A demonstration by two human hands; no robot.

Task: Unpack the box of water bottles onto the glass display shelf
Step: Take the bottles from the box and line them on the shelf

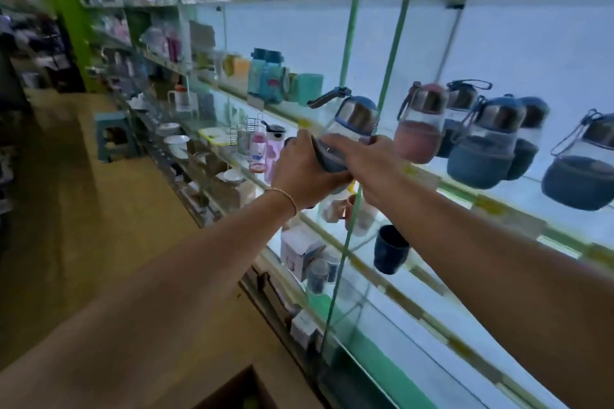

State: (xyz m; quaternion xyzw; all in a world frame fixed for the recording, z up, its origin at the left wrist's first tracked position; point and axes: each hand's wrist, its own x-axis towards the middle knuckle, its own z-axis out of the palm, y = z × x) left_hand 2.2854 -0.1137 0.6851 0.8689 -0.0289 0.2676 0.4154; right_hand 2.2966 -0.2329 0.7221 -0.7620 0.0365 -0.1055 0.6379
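A clear water bottle with a blue cap, a metal collar, a dark strap and a blue sleeve is held tilted in front of the glass display shelf. My left hand grips its blue base from the left. My right hand holds its body from the right. To the right, several similar bottles stand on the shelf: a pink one and blue ones. A corner of the cardboard box shows at the bottom edge.
Green vertical posts divide the glass shelves. Teal bottles and cups stand further left on the same shelf. Lower shelves hold mugs, small boxes and children's bottles. A teal stool stands on the brown floor at left.
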